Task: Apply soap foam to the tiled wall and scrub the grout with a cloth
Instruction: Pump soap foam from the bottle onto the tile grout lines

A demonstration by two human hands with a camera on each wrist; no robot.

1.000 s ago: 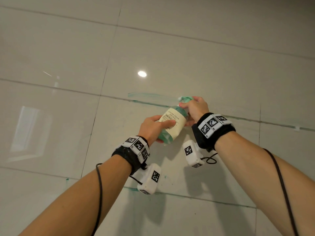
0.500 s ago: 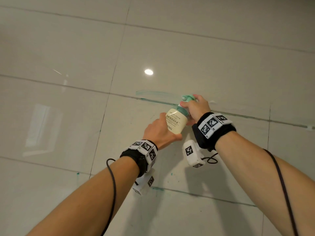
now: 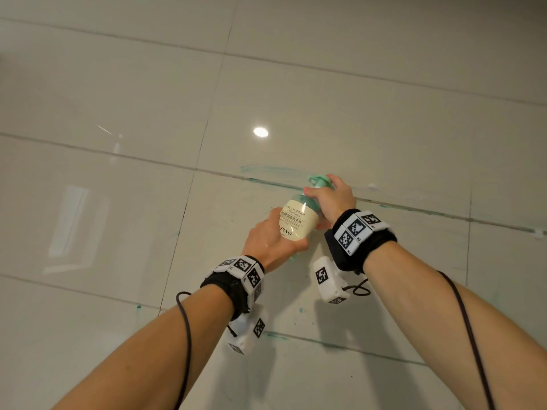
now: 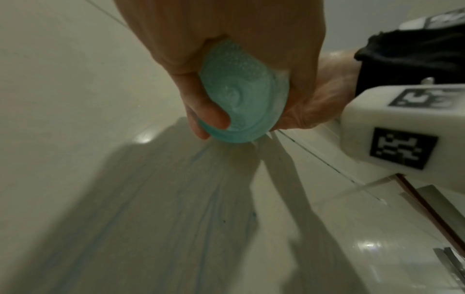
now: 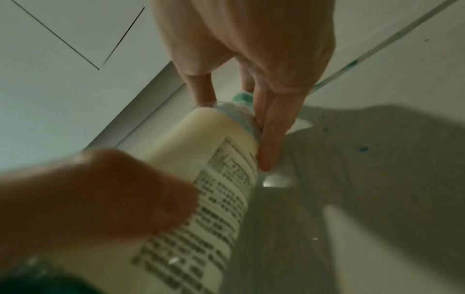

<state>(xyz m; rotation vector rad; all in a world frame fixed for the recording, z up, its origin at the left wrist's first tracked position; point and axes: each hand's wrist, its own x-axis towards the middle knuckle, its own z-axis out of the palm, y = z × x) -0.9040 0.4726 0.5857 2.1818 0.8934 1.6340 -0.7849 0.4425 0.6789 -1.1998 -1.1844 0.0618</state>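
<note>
A foam soap bottle (image 3: 296, 223) with a cream label and green pump head is held tilted against the tiled wall (image 3: 325, 99). My left hand (image 3: 273, 242) grips its lower body; the left wrist view shows the bottle's teal base (image 4: 241, 95) in my curled fingers. My right hand (image 3: 331, 196) wraps the bottle's neck and green pump (image 3: 318, 180), whose nozzle points at the horizontal grout line (image 3: 414, 210). In the right wrist view my fingers (image 5: 266, 127) lie along the bottle's shoulder (image 5: 214, 127). No cloth is in view.
A pale green smear (image 3: 269, 170) lies along the grout line left of the pump. Small white foam dabs (image 3: 371, 186) sit on the line to the right. Green specks (image 3: 300, 310) dot the tile below, and a lower grout line (image 3: 340, 346) shows green marks.
My left hand has slid down the bottle from its middle to its base. The bottle has tipped more upright, with the pump still at the grout line under my right hand.
</note>
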